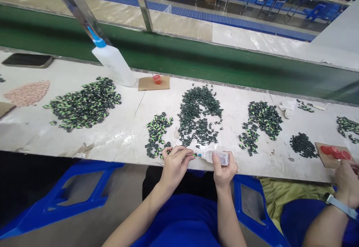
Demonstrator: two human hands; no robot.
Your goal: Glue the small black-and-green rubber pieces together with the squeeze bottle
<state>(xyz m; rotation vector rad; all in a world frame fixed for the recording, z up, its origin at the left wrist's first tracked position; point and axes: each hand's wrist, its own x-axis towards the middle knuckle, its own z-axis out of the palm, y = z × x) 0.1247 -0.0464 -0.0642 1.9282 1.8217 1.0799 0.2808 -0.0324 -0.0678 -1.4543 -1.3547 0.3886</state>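
Small dark piece (195, 155), head view: we're pinching it in the closed fingertips of our left hand (175, 161) near the table (123, 136) edge; our right hand (225, 169) is gripping a squeeze bottle (222, 158), blue nozzle (199, 155) just beside. Green-flecked pieces (157, 127) are seemingly done; dark-green rods (190, 107) are probably waiting.

Counted at the counter (123, 140): one large bottle (115, 66), one small bottle (208, 156), one phone (28, 60), one pink pile (28, 93), one dark rod pile (193, 105), one black pile (303, 145) and at least five green-flecked piles (84, 107), their single pieces too numerous to tally. Cardboard pieces (147, 84) number three, one cut by the left edge; red cup (157, 79) on the middle piece, one; red objects (328, 150) on the right piece, two. Hands number three: left hand (175, 164), right hand (224, 172), co-worker's hand (346, 179).
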